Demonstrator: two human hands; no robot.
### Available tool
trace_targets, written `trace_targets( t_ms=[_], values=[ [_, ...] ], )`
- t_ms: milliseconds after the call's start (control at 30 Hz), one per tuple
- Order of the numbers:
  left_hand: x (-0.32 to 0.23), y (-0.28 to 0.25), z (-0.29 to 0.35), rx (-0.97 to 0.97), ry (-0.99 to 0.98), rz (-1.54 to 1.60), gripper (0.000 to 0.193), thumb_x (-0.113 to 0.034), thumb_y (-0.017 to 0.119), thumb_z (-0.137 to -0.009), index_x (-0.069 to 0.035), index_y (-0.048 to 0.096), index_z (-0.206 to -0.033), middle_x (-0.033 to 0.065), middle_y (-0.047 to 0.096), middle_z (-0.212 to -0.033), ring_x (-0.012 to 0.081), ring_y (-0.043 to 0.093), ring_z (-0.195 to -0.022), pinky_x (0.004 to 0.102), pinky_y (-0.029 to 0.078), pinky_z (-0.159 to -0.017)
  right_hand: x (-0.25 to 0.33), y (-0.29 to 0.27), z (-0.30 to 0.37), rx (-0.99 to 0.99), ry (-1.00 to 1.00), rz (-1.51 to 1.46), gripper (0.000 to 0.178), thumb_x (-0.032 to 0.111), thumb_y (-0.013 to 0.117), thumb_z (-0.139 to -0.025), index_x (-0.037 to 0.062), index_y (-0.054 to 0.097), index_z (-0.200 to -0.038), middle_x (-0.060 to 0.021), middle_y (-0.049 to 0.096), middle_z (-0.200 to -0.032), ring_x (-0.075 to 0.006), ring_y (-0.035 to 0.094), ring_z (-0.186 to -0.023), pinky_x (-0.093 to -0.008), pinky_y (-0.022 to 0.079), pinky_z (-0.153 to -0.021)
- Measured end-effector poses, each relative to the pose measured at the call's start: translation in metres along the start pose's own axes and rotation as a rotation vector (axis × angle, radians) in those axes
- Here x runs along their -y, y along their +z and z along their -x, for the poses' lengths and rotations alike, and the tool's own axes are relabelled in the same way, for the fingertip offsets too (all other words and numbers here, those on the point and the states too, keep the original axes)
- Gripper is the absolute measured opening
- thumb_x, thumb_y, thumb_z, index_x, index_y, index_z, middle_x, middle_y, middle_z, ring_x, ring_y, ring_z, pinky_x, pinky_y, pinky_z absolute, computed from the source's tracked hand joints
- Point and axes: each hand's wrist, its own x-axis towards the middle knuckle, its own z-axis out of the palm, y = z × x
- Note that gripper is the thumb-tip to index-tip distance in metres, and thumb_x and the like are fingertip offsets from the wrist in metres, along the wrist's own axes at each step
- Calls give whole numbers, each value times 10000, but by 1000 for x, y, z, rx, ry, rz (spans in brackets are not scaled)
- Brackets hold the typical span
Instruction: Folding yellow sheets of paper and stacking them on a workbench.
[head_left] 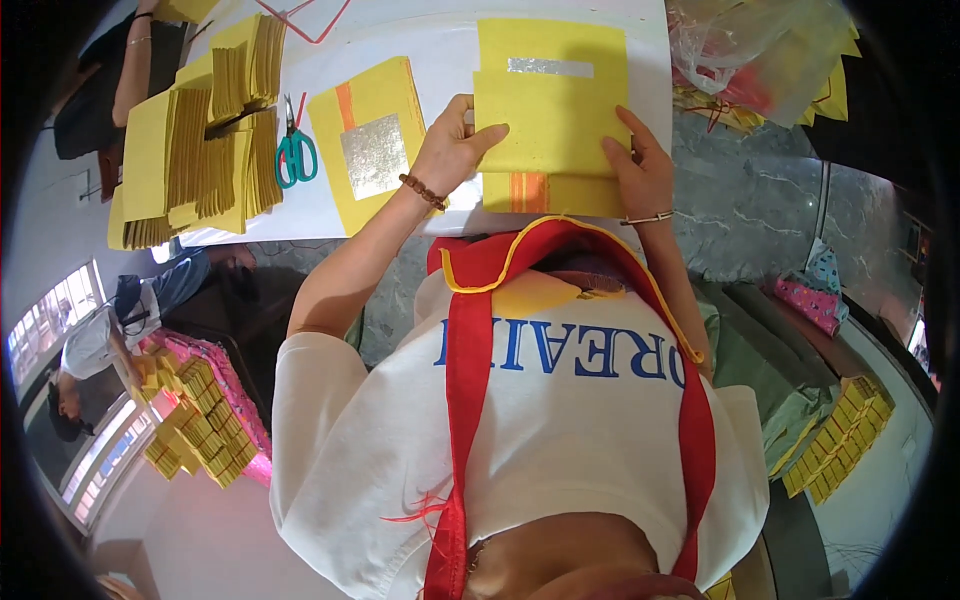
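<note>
A yellow paper sheet (550,120), partly folded, lies in front of me at the table's near edge. It has a silver strip near its top, and an orange-striped part shows below the fold. My left hand (452,150) grips its left edge, thumb on top and fingers underneath. On the opposite edge, my right hand (643,165) has its thumb and fingers closed on the paper. Left of my left hand is a pile of yellow paper (400,85) with a silver square and an orange stripe. Teal-handled scissors (295,158) rest beside that pile.
Folded yellow paper bundles (160,150) stand stacked at the table's left, near another person's arm (132,75). Red string (318,38) lies at the far edge of the white table (400,25). Clear plastic bags (750,45) are at far right. More yellow bundles (215,425) sit lower left.
</note>
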Motion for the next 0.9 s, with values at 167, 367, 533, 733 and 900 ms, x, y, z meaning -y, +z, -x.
trace_targets(
  t_ms=[167, 367, 533, 733, 900],
  values=[
    [-3, -2, -1, 32, -30, 46, 380, -136, 615, -841, 15, 432, -1137, 32, 576, -672, 35, 464, -526, 189, 352, -456, -3, 3, -2, -49, -44, 16, 413, 135, 626, -787, 28, 555, -1180, -125, 647, -1004, -117, 597, -829, -241, 460, -717],
    [-8, -5, -5, -310, 484, -410, 388, -135, 640, -793, -24, 494, -1135, 92, 593, -865, 187, 542, -767, 310, 423, -668, -7, 1, -3, -40, -37, 38, 412, 149, 624, -784, 28, 561, -1173, -156, 635, -1048, -174, 614, -925, -274, 466, -789],
    [-31, 37, -4, -155, 911, -962, 399, -258, 635, -773, -68, 549, -1113, 143, 513, -1151, 322, 451, -1082, 437, 359, -887, -12, 3, -2, -61, -79, 76, 414, 151, 621, -786, 26, 558, -1175, -163, 636, -1043, -184, 618, -929, -282, 470, -788],
    [-6, 54, -7, -78, 818, -1168, 531, -392, 553, -829, -107, 448, -1264, 146, 399, -1312, 336, 358, -1201, 454, 301, -968, 3, 4, 2, -50, -27, 96, 412, 157, 629, -783, 38, 562, -1172, -151, 650, -964, -162, 623, -817, -272, 480, -718],
    [5, 57, -12, -77, 806, -1195, 569, -463, 517, -832, -124, 430, -1281, 163, 389, -1325, 349, 336, -1227, 486, 264, -1000, 16, -4, 9, 38, 137, 121, 402, 151, 632, -782, 71, 570, -1171, -154, 622, -1036, -159, 616, -843, -259, 476, -696]
  ],
)
